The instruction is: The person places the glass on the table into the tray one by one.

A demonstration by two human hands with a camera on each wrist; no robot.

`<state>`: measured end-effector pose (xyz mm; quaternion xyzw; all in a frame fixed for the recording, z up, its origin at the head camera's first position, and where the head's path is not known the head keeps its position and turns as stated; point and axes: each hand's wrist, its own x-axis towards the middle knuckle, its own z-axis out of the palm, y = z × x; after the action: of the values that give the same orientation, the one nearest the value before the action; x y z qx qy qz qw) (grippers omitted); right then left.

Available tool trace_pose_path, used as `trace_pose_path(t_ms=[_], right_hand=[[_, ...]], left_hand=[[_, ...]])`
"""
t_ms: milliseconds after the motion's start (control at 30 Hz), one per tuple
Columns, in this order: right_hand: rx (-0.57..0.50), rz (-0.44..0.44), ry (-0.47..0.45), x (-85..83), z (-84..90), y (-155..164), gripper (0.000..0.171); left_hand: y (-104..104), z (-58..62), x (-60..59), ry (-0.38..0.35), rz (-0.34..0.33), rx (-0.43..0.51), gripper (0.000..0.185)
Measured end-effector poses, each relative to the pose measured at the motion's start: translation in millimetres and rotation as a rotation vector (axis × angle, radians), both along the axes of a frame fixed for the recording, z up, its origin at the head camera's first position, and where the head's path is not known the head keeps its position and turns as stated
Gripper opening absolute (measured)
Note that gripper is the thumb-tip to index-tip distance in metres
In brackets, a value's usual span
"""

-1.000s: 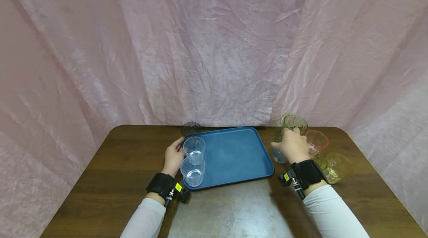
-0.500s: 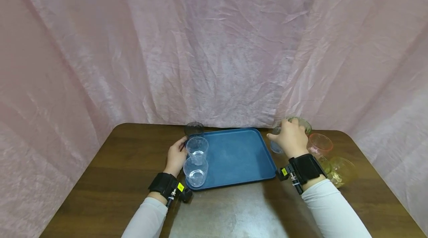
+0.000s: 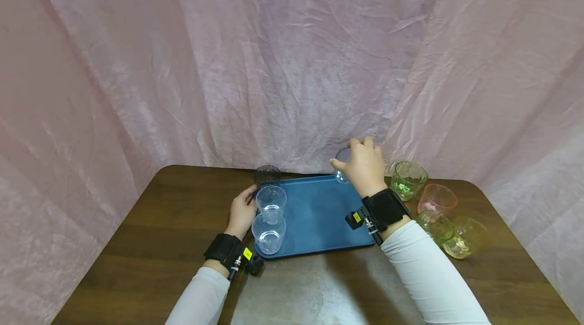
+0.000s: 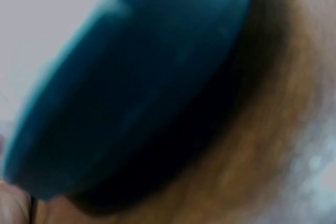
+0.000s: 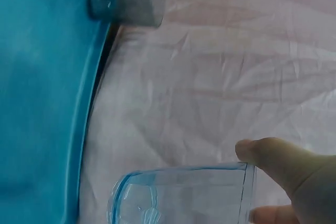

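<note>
Here we have the right hand on the blue cup, and in the right wrist view it's a pinch at the rim, thumb on one side, a finger on the other. A good choice, we'd say: holding up there leaves the base free. The cup looks roughly upright at the tray's far edge; whether it hangs above that edge or just behind it, we can't tell.

Over to the left hand, by the tray's left edge, near the dark cup. Probably there to steady things, but whether those fingers pinch the edge or merely touch it, we can't tell.

Look at that row: the near clear cup, the far clear cup, then the dark one at the corner, a line that likely saves space. Off to the right on the table, the green cup, pink cup, lime cup and yellow cup cluster within easy reach.

And the poses! Right arm slanting forward and inward, hand high over its cup; left arm low, angled in alongside the tray.
</note>
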<state>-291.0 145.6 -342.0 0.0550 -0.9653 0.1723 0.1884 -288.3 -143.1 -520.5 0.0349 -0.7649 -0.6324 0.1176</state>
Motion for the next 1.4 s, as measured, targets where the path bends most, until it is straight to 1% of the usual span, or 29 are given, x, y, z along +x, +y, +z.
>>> trace_pose_path(t_ms=[100,233,367,467,600,800,933,1133,1267,1400], right_hand=[[-0.010,0.025,-0.044,-9.0,-5.8,-18,0.059],[-0.014,0.047,-0.083,-17.8,-21.9,-34,0.058],[-0.011,0.048,-0.054,-22.6,-38.1,-45,0.059],[-0.009,0.054,-0.025,-24.8,-47.9,-52,0.060],[-0.018,0.063,-0.024,-26.4,-58.2,-62,0.061],[0.008,0.079,-0.025,-28.4,-71.1,-76,0.066],[0.019,0.092,-0.026,-28.3,-77.1,-82,0.066],[-0.008,0.117,-0.028,-29.8,-83.3,-88,0.062],[0.000,0.133,-0.030,-33.0,-82.5,-92,0.062],[0.011,0.150,-0.062,-35.9,-78.8,-97,0.065]], left_hand=[[1,1.8,1.0,0.001,0.004,-0.006,0.047],[6,2.1,3.0,-0.005,-0.010,-0.006,0.047],[9,-0.2,2.9,-0.003,-0.015,0.002,0.046],[8,-1.6,2.8,0.006,-0.006,0.003,0.046],[6,-2.3,4.1,0.008,0.005,-0.001,0.046],[5,-2.8,5.1,-0.004,0.004,0.004,0.047],[7,-0.2,6.1,0.003,-0.003,0.005,0.047],[7,3.3,5.3,0.010,0.000,-0.010,0.046],[4,3.3,3.4,0.010,0.007,-0.017,0.045],[1,2.5,2.1,0.011,0.013,-0.021,0.045]])
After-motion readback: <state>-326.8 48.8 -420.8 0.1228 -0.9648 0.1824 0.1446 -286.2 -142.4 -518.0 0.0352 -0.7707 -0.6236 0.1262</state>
